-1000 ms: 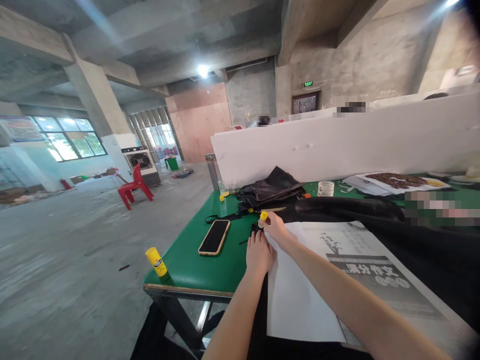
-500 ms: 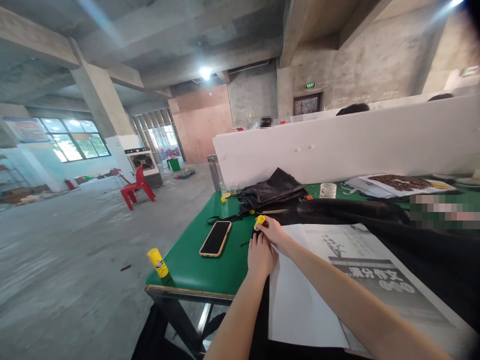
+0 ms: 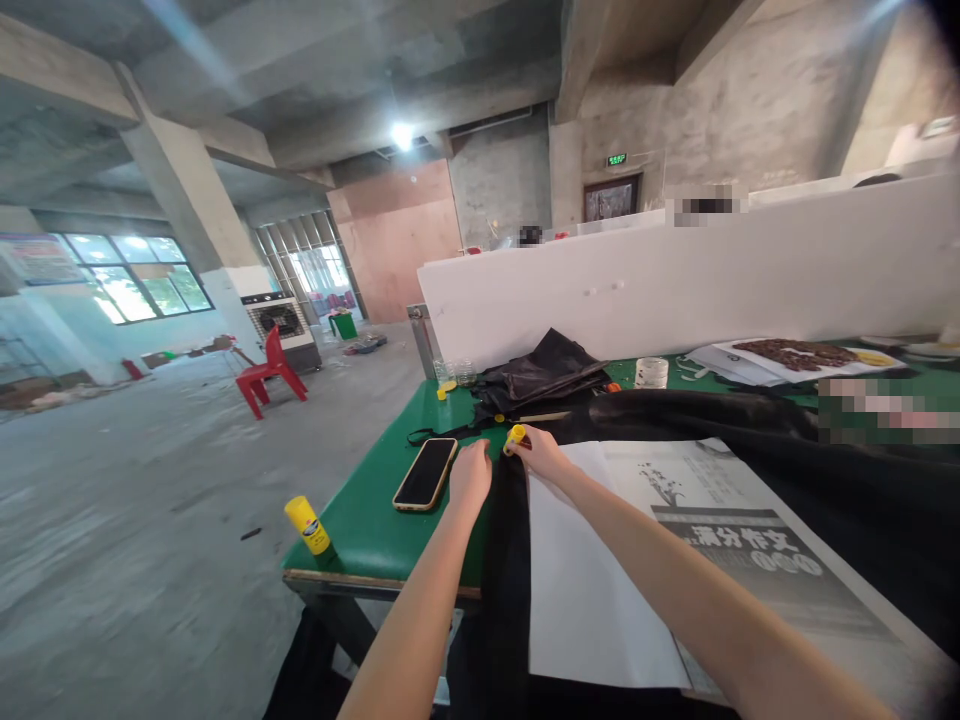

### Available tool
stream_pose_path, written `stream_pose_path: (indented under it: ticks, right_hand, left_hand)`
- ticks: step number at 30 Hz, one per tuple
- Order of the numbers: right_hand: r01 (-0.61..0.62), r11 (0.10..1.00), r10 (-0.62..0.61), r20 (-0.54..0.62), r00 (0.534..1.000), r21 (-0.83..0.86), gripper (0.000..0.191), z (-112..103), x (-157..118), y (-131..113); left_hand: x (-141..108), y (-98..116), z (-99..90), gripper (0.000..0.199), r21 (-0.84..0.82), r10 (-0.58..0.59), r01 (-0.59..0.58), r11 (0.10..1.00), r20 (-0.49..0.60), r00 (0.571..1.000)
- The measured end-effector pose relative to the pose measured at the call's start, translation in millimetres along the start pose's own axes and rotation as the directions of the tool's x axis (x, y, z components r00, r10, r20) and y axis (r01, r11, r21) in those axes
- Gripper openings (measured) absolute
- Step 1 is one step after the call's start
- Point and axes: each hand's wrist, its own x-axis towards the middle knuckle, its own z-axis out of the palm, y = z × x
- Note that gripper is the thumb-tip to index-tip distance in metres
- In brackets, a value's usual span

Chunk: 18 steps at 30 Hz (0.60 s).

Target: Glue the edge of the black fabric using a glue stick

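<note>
My right hand (image 3: 541, 456) grips a yellow glue stick (image 3: 514, 438), tilted over the edge of the black cloth (image 3: 504, 530). My left hand (image 3: 472, 476) is just right of a phone (image 3: 426, 474) lying face up on the green table top (image 3: 352, 530). Its fingers are curled together, and whatever they may hold is hidden. Under my right forearm lies an open booklet (image 3: 592, 580) with a blank white page and a grey printed page. A second yellow glue stick (image 3: 307, 526) stands at the table's left corner.
Behind my hands lie a crumpled black cloth bundle (image 3: 547, 368), clear jars (image 3: 651, 374) and a yellow cap (image 3: 442, 390). A white partition (image 3: 675, 290) runs along the back. Dark pieces lie on white paper (image 3: 712, 366) at the back right. A red chair (image 3: 271, 375) stands on the floor.
My left hand has left the black cloth beside my right hand and moved left towards the phone, its fingers now curled. My right hand keeps the glue stick at nearly the same spot.
</note>
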Motion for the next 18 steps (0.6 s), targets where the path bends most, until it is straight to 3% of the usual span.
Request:
stream_pose_path:
  ticks: [8,18]
  right_hand:
    - [0.038,0.989,-0.032,0.040,0.999,-0.144,0.021,3.2,5.9,1.4]
    - [0.030,0.933,0.006,0.099,0.995,-0.358,0.024,7.9,21.9,-22.1]
  left_hand:
    - [10.5,-4.6,15.9,0.039,0.056,0.150,-0.156,0.986,0.102,0.983]
    - [4.0,-5.1,26.8,0.039,0.194,0.060,-0.075,0.978,0.082,0.995]
